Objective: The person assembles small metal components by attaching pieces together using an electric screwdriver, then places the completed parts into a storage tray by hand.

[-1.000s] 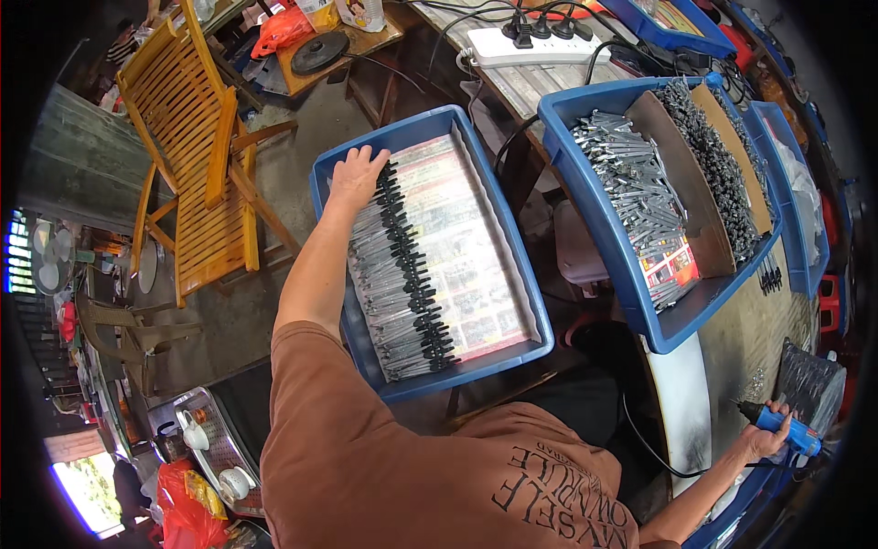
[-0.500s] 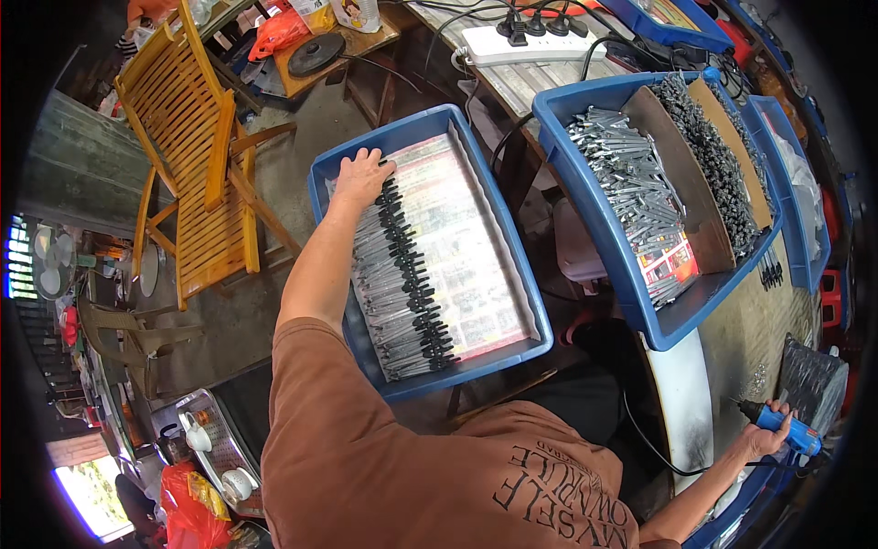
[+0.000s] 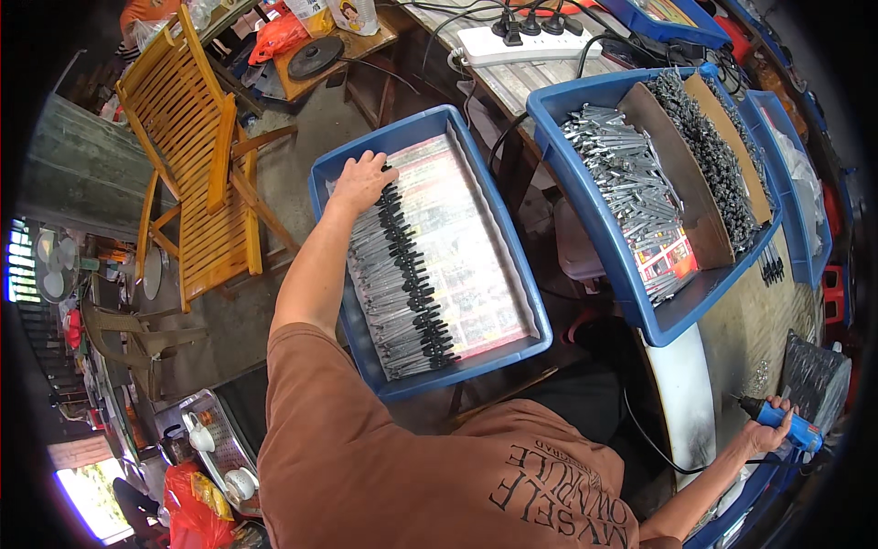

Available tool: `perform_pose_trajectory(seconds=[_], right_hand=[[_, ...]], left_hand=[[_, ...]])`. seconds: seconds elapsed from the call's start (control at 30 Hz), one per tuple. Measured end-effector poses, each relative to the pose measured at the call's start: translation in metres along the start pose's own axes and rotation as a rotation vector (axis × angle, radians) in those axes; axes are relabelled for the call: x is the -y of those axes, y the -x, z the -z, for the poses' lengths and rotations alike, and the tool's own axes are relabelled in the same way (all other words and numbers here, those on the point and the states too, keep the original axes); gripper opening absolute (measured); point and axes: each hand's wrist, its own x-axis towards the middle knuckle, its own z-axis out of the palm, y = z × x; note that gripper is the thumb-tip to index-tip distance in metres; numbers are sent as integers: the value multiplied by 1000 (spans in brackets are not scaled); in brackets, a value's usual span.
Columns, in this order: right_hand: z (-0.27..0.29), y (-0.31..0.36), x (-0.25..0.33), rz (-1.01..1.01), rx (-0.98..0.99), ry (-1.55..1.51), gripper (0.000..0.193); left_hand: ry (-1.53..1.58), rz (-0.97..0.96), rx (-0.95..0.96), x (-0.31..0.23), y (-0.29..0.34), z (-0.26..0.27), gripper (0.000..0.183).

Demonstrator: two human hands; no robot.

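My left hand (image 3: 363, 181) reaches into a blue tray (image 3: 538, 350) on the left, its fingers curled down at the far end of a row of slender grey parts with black ends (image 3: 402, 265). A black tip shows beside the fingertips; whatever lies beneath them is hidden. The row lies side by side along the tray's left half, on a printed paper lining (image 3: 466, 247). Out at the lower right, my right hand (image 3: 766, 437) is closed around a blue corded electric screwdriver (image 3: 805, 434), its dark nose and thin bit pointing left over the bench.
A second blue tray (image 3: 654, 320) on the bench holds loose silver parts (image 3: 622, 174) and small black parts (image 3: 700, 146), split by cardboard (image 3: 681, 169). A black-wrapped block (image 3: 812, 371) sits near the screwdriver. A white power strip (image 3: 521, 46) stands behind; a wooden folding chair (image 3: 206, 229) is left.
My left hand has shifted very slightly nearer, and its fingers look more drawn together. The right hand with the screwdriver stays in place.
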Motion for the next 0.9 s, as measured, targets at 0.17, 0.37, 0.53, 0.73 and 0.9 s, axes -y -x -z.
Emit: perform_pose_trajectory(seconds=[0.17, 0.37, 0.53, 0.73, 0.9], right_hand=[[-2, -2, -11, -23, -16, 18, 22], [1, 1, 3, 34, -44, 5, 22], [13, -5, -5, 20, -10, -43, 23], [21, -3, 3, 106, -98, 6, 23], [25, -3, 6, 173, -199, -8, 29]], left_hand=[[-3, 15, -29, 9, 14, -1, 34], [322, 163, -429, 4, 12, 7, 42], [378, 268, -658, 4, 45, 3, 38], [601, 345, -794, -23, 70, 14, 32], [770, 225, -769, -91, 79, 57, 25]])
